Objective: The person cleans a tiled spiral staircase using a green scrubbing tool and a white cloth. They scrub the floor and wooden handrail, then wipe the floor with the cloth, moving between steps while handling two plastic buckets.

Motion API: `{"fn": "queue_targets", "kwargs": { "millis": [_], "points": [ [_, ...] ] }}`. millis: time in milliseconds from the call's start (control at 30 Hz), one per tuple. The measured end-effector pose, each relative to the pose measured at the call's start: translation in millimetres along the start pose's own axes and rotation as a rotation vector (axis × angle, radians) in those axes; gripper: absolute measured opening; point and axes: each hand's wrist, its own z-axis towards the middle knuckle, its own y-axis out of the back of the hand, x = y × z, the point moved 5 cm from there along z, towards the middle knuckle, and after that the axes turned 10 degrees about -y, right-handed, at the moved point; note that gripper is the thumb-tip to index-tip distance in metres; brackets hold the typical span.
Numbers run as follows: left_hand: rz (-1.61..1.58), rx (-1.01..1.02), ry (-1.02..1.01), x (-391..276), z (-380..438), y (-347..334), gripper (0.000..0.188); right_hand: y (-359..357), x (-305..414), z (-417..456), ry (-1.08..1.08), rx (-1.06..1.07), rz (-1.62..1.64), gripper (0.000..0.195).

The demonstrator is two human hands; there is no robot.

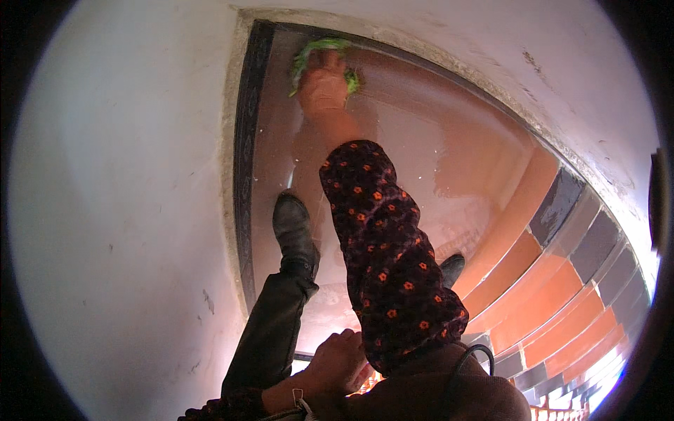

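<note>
My right hand [322, 87] presses on a green cloth [352, 81] in the far left corner of a glossy reddish-brown floor [400, 142]. Parts of the cloth show past my fingers; the hand is slightly blurred. A dark sleeve with orange flowers [389, 252] covers that outstretched arm. Close to my body, my left hand [337, 358] is curled beside the right upper arm, with nothing visible in it. Its palm side is hidden. The floor looks wet and shiny, with small pale specks on it.
A dark tile border [247, 158] runs along the floor under a white wall [121, 184]. Orange and dark-grey tiled stairs [547, 294] curve down the right side. One black shoe [292, 216] stands left of my arm, and another dark shoe [452, 268] is partly hidden at right.
</note>
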Motion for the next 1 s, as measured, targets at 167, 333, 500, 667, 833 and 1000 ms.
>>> {"fn": "queue_targets", "kwargs": {
  "millis": [167,333,500,667,833,1000],
  "points": [
    [-0.023,-0.243,-0.05,3.0,-2.6,-16.2,0.039,39.2,-25.3,-72.5,0.248,0.063,0.323,0.038],
    [0.0,-0.277,-0.063,-2.6,-12.9,-3.5,0.039,62.6,-195.5,-83.3,-0.437,-0.155,0.371,0.054],
    [0.047,-0.224,-0.06,1.3,-21.5,10.0,0.036,27.0,-77.5,-32.6,0.095,-0.51,-0.017,0.051],
    [0.086,-0.382,0.014,26.2,-43.2,18.0,0.03,2.9,62.8,4.2,-0.059,0.033,0.092,0.043],
    [0.068,-0.341,-0.029,13.2,-46.0,31.7,0.033,28.0,92.6,-11.8,0.18,0.388,0.065,0.051],
    [0.035,-0.49,-0.09,7.3,-47.6,34.4,0.034,49.3,87.7,-11.9,0.246,-0.138,-0.01,0.057]
  ]
}}
